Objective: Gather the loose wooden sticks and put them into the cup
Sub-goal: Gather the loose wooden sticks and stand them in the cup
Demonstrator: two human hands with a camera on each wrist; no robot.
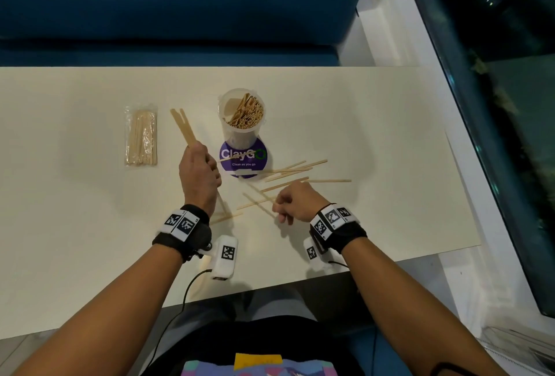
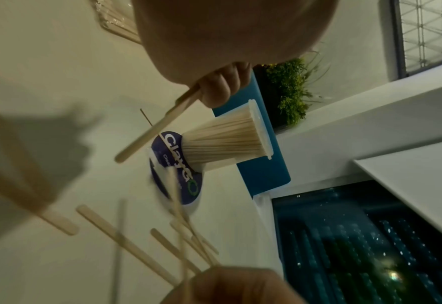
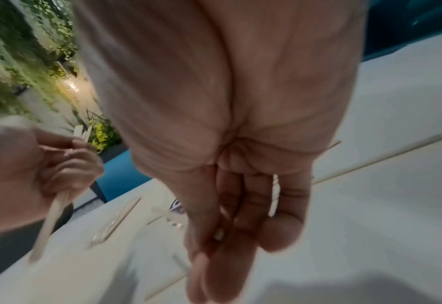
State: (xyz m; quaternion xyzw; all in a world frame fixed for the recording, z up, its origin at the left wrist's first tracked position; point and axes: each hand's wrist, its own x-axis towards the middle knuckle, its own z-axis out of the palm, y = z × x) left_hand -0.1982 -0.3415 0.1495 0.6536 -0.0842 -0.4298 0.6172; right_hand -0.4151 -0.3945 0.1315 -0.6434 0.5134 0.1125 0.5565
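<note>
Head view: left hand (image 1: 198, 172) at centre frame, fist closed round a few wooden stirrer sticks (image 1: 183, 127) fanning toward upper left. Right hand (image 1: 290, 204) just right of centre, fingers curled down, apparently pinching at the loose sticks (image 1: 295, 173) scattered on the desk (image 1: 375, 135); contact not clear. Clear plastic cup (image 1: 241, 114) above centre, upright on a purple ClayGo sticker (image 1: 244, 159), already packed with sticks. Sealed packet of sticks (image 1: 141, 137) at left. Best to square the ends into one bundle before tipping into the crowded cup.

Left wrist view: fingers (image 2: 216, 88) clamped on the held sticks (image 2: 157, 131); cup (image 2: 227, 142) at centre, crammed; loose sticks (image 2: 126, 242) lower left.

Right wrist view: right hand (image 3: 230, 185) fills the frame, fingers bent; whether a stick is gripped cannot be told. Left hand (image 3: 33, 164) at left, gripping sticks.
</note>
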